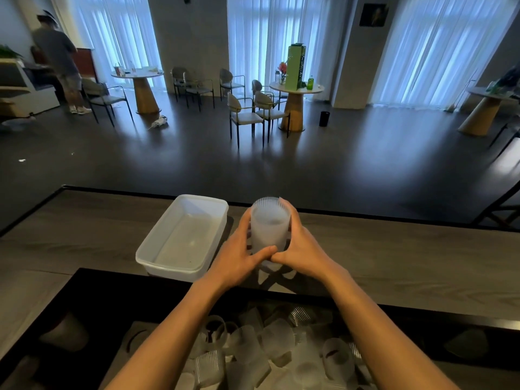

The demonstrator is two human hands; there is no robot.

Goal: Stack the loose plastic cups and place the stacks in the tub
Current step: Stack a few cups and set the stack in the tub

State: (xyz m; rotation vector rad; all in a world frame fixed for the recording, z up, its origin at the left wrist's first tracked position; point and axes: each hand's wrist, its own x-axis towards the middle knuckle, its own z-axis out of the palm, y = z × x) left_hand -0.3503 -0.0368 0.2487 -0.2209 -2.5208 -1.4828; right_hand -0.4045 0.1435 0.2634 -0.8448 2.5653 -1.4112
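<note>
A stack of frosted plastic cups stands upright over the wooden counter, held between both hands. My left hand grips its left side and my right hand grips its right side, thumbs meeting at the front near its base. Just to the left lies the white rectangular tub, with nothing visible inside it. Several loose cups are piled on a sheet inside the dark tray nearest me, partly hidden by my forearms.
The wooden counter ends at a dark far edge beyond the tub. Past it is open dark floor with round tables and chairs. A person stands far off at the left.
</note>
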